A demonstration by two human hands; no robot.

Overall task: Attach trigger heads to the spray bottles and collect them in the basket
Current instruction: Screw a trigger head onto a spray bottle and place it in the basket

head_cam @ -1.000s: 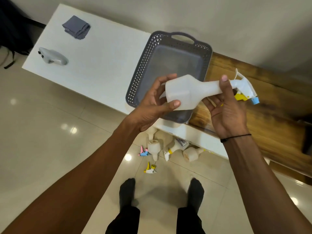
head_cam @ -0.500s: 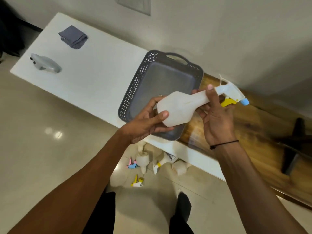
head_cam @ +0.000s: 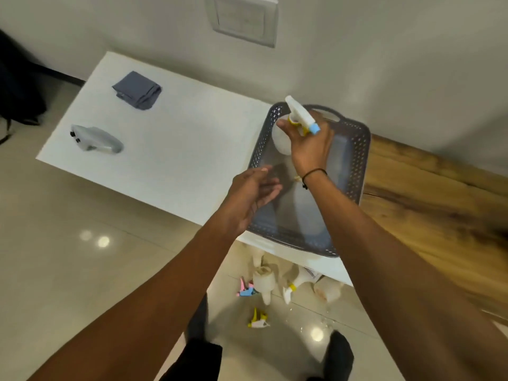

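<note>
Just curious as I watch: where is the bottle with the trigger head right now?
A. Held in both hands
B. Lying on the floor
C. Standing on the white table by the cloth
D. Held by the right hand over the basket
D: the right hand grips the bottle at its neck above the basket, while the left hand is off it, fingers relaxed.

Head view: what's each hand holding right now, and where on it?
Right hand grips the spray bottle at its neck, just under the trigger head, over the basket. Left hand is open, holding nothing.
</note>
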